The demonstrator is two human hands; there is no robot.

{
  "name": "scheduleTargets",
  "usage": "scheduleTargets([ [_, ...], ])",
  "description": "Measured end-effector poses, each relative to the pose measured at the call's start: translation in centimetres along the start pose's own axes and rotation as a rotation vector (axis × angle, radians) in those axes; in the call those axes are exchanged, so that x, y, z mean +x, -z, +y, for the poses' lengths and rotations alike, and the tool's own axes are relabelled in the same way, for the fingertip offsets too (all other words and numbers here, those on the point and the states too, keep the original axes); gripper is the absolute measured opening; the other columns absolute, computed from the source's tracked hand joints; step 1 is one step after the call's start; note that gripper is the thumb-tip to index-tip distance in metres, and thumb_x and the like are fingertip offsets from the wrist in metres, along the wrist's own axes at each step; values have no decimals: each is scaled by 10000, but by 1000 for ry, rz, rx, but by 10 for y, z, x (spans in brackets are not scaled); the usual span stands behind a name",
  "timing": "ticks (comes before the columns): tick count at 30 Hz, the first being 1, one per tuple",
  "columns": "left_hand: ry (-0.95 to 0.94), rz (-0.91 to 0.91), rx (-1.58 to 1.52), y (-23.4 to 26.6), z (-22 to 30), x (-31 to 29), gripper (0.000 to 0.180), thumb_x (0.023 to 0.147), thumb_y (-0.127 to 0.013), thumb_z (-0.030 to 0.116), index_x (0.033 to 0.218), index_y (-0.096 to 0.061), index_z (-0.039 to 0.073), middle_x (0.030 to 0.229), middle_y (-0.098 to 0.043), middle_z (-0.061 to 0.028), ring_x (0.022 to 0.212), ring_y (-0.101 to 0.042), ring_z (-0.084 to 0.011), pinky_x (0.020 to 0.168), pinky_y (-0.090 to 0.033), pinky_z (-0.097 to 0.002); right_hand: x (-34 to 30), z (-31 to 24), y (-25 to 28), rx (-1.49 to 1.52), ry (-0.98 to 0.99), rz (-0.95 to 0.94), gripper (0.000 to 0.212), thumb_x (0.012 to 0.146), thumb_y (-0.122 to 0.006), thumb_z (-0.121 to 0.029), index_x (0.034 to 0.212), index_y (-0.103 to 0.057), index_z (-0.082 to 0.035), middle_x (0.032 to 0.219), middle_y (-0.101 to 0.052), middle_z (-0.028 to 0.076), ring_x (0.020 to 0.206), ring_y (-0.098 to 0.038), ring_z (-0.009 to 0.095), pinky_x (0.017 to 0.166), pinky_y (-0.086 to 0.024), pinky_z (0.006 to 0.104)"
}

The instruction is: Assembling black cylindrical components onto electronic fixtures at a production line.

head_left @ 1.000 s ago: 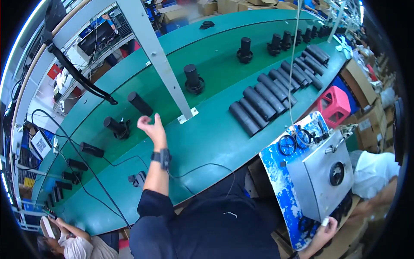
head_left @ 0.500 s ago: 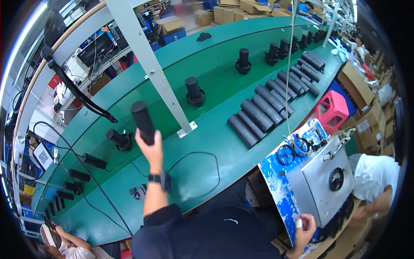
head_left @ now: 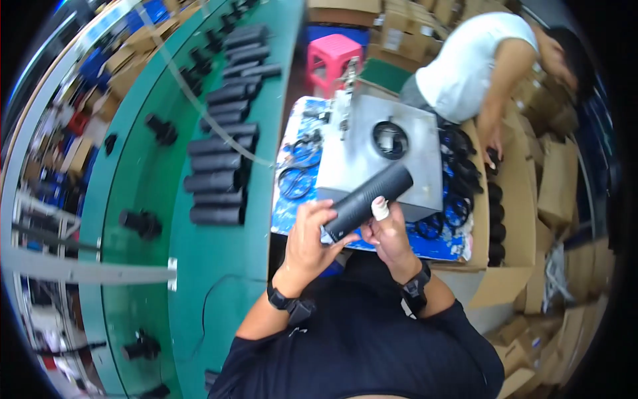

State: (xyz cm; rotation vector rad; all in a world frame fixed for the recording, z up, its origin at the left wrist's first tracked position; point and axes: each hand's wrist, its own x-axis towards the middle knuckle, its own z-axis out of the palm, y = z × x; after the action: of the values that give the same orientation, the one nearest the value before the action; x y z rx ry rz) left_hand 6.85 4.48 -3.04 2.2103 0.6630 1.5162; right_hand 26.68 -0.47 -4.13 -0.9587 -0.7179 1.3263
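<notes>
A black ribbed cylinder (head_left: 372, 199) is held at a slant in front of a square metal box (head_left: 415, 174) with a round opening. At the cylinder's lower left end, my left hand (head_left: 310, 233) is closed around it. My right hand (head_left: 391, 241), one digit wrapped in white tape, grips the cylinder's underside with curled fingers. The box stands on a blue, paint-worn board (head_left: 282, 223). Black rings (head_left: 296, 183) lie beside the box on its left, and more black ring-shaped parts (head_left: 458, 159) are heaped on its right.
To the left runs a green workbench (head_left: 193, 266) with rows of black tubes (head_left: 214, 181) and upright black parts (head_left: 159, 130). A pink stool (head_left: 334, 56) stands beyond the box. On the right, a person in white (head_left: 458, 73) reaches into an open carton (head_left: 522, 193).
My view has swung right, toward the metal box. My left hand has brought a black cylinder from over the bench to in front of the box, and my right hand has joined it there.
</notes>
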Motion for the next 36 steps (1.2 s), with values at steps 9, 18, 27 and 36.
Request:
scheduleTargets([
  [9,377,-97,-246,-34,-3,-26,577,918,-813,17,1411,-513,30,1333,-566,-143,1138,-662,-241,933,-578,-370,78,-112,85,-251,372,242,389,1070,-692,-411,1222,-625,-59,877,-677,36,575,-604,102,439,-451,252],
  [18,591,-81,-93,7,-34,-87,365,995,-716,-7,1337,-589,8,1296,-581,-108,1058,-672,-170,880,-583,-299,137,-105,96,-1063,575,429,635,847,-916,-445,1207,-646,4,998,-754,156,827,-755,269,713,-601,361],
  [27,592,-116,-1,10,-42,-97,308,1013,-698,6,1307,-606,2,1248,-598,-100,1031,-672,-169,853,-589,-294,140,-96,62,-1413,314,478,856,701,-937,-569,1235,-597,8,1124,-749,275,1070,-737,464,967,-575,517],
  [36,561,-162,-40,1,-40,-96,301,992,-703,2,1282,-622,9,1232,-607,-118,1018,-675,-187,834,-596,-301,152,-104,86,-1433,328,238,914,702,-929,-532,1344,-565,8,1161,-748,268,1107,-735,453,1006,-566,503],
])
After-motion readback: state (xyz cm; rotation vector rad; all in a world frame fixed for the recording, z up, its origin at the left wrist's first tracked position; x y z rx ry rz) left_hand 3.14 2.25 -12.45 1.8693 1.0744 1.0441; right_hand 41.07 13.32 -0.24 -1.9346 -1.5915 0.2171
